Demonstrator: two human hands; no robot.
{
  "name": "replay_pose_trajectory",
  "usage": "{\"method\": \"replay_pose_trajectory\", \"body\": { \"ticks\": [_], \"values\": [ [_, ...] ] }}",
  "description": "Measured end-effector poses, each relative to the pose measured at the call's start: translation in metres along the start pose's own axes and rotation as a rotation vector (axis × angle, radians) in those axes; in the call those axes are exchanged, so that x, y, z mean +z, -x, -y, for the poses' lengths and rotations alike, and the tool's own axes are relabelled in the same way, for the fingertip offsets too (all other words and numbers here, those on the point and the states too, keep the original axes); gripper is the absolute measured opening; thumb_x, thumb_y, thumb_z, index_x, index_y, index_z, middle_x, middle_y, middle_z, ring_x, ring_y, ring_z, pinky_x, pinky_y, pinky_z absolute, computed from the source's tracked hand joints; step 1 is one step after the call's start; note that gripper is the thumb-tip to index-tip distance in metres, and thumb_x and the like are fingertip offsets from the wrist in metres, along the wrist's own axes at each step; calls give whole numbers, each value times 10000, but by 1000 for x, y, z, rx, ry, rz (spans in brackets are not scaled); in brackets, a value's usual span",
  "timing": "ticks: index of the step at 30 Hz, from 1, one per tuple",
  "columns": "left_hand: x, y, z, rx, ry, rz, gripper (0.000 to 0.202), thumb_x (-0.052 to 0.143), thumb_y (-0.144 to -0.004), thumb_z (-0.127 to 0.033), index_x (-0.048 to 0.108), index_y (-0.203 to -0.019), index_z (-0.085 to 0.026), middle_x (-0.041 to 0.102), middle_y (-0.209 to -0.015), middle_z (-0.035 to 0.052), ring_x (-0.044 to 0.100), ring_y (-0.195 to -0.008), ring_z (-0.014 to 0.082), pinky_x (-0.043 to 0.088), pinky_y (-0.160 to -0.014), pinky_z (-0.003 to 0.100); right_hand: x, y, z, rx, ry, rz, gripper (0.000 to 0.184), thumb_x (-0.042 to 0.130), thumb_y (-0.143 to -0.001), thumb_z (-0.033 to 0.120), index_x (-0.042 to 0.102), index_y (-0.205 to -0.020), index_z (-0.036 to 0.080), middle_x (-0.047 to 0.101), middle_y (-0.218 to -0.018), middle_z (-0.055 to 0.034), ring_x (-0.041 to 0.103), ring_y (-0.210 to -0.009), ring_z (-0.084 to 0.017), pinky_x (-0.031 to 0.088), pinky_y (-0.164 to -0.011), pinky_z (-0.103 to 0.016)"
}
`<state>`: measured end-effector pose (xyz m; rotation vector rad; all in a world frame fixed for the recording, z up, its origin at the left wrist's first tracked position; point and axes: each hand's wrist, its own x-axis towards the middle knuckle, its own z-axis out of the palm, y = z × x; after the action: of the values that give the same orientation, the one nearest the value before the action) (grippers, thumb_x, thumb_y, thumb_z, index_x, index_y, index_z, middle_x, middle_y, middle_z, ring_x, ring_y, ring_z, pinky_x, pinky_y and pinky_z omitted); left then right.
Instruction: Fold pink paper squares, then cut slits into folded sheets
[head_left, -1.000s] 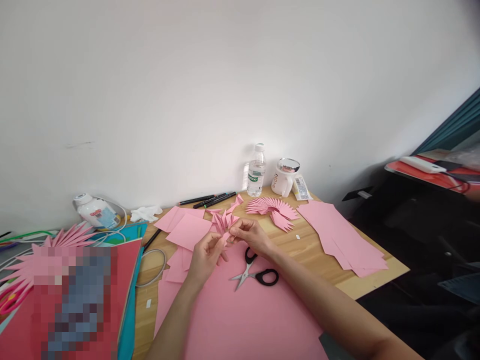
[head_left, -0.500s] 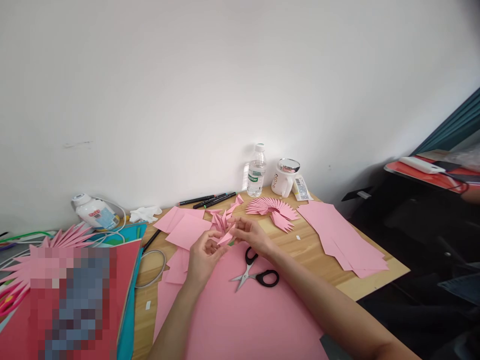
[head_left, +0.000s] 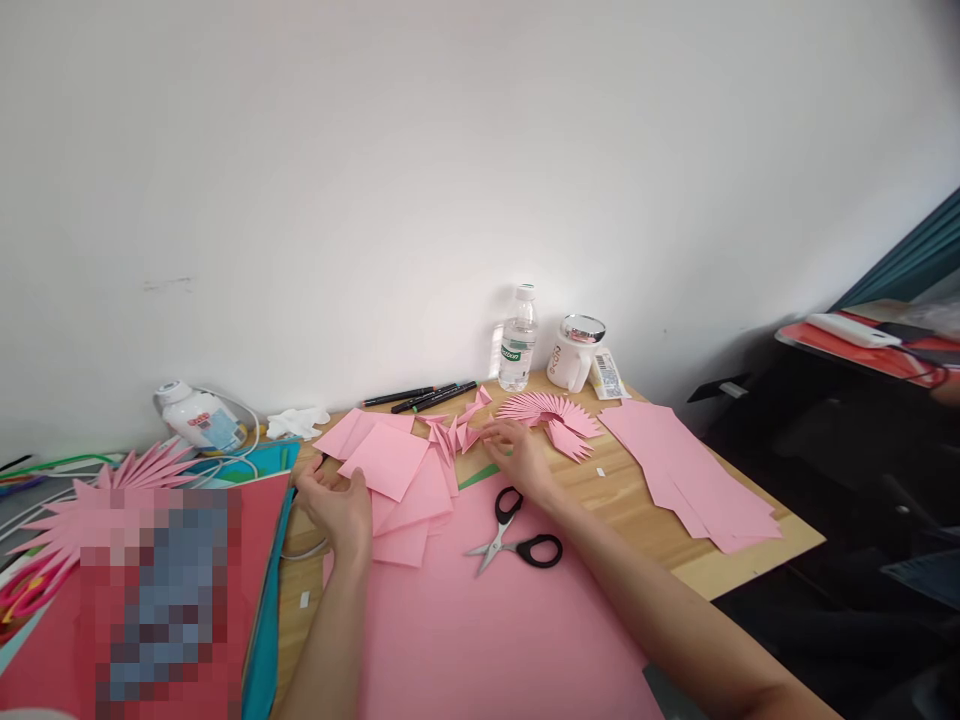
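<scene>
My left hand [head_left: 336,508] is at the left edge of a spread of square pink paper sheets [head_left: 386,455]. Its thumb and fingers are apart, the thumb beside the top sheet, and a dark pen beneath is mostly hidden. Behind the sheets lies a small heap of folded pink paper pieces [head_left: 448,436]. My right hand [head_left: 519,462] is just right of this heap, fingers loosely spread, the tips beside one folded piece. Black-handled scissors [head_left: 504,535] lie partly spread on a large pink sheet [head_left: 480,640] between my forearms.
Along the wall stand black pens [head_left: 420,396], a water bottle [head_left: 517,345] and a lidded mug [head_left: 576,355]. A curved row of folded pink pieces [head_left: 551,412] and pink strips [head_left: 682,470] lie to the right. A red board [head_left: 262,520] and a white bottle [head_left: 196,418] are left.
My hands have parted from the folded pink piece they held together. My left hand has moved left past the sheets; my right hand stays by the heap, its fingers looser.
</scene>
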<state>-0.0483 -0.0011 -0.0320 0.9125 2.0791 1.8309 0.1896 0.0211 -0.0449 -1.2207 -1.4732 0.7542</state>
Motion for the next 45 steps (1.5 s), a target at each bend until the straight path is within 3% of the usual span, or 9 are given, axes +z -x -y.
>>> {"method": "replay_pose_trajectory", "body": {
  "ticks": [8, 15, 19, 22, 26, 36, 40, 43, 45],
  "values": [
    [2, 6, -9, -79, 251, 79, 570, 673, -523, -86, 483, -1053, -168, 549, -921, 38, 547, -605, 82, 471, -627, 289, 9, 8, 3, -340, 389, 275, 225, 612, -738, 151, 668, -940, 233, 475, -1194, -81, 526, -989, -211, 456, -874, -385],
    [5, 5, -13, -219, 525, 127, 480, 639, -563, -88, 500, -1019, -150, 579, -759, -1, 583, -681, 95, 479, -703, 284, 7, 6, 6, -474, 443, 77, 326, 417, -806, 51, 656, -962, 207, 531, -1134, -110, 476, -1058, -230, 453, -855, -406],
    [4, 5, -19, -294, 648, 147, 380, 625, -582, -91, 539, -944, -164, 513, -678, -45, 574, -669, 81, 491, -704, 269, 10, 11, 13, -602, 388, 333, 338, 407, -846, 78, 625, -1047, 240, 636, -1003, -57, 504, -966, -197, 454, -832, -358],
    [3, 6, -23, -332, 708, 148, 303, 592, -605, -88, 540, -892, -170, 531, -728, -26, 593, -720, 99, 506, -718, 295, 13, 12, 13, -562, 549, 397, 373, 400, -864, 109, 548, -1186, 226, 651, -1012, -67, 481, -982, -226, 442, -837, -384],
    [3, 5, -23, -362, 720, 98, 263, 576, -627, -88, 526, -873, -167, 558, -808, 0, 605, -766, 117, 511, -735, 326, 13, 10, 6, -494, 680, 268, 398, 384, -850, 96, 537, -1202, 202, 573, -1206, -81, 452, -1035, -251, 434, -868, -409],
    [5, 1, -10, -361, 582, 86, 205, 547, -670, -132, 544, -873, -157, 564, -840, 32, 591, -777, 126, 504, -720, 303, 13, 12, 3, -368, 465, 204, 304, 427, -827, 96, 654, -1002, 197, 647, -1017, -88, 545, -942, -222, 471, -793, -367],
    [4, 5, -11, -308, 527, 196, 274, 594, -649, -201, 568, -918, -154, 566, -831, 26, 572, -722, 112, 490, -632, 256, 13, 14, 18, -172, 36, 275, 295, 486, -852, 293, 594, -1113, 209, 667, -885, -60, 607, -778, -183, 503, -715, -344],
    [4, 14, -16, -261, 481, 394, 332, 668, -595, -259, 613, -900, -141, 595, -794, 36, 572, -671, 123, 474, -567, 240, 15, 15, 25, 29, -368, 377, 468, 525, -819, 404, 465, -1244, 216, 661, -888, -40, 628, -715, -157, 521, -651, -308],
    [5, 21, -19, -217, 439, 522, 361, 682, -591, -304, 624, -907, -139, 619, -819, 58, 589, -686, 144, 482, -567, 251, 16, 16, 24, 80, -471, 385, 469, 603, -757, 415, 517, -1165, 202, 656, -935, -42, 632, -751, -158, 517, -681, -298]
  ]
}}
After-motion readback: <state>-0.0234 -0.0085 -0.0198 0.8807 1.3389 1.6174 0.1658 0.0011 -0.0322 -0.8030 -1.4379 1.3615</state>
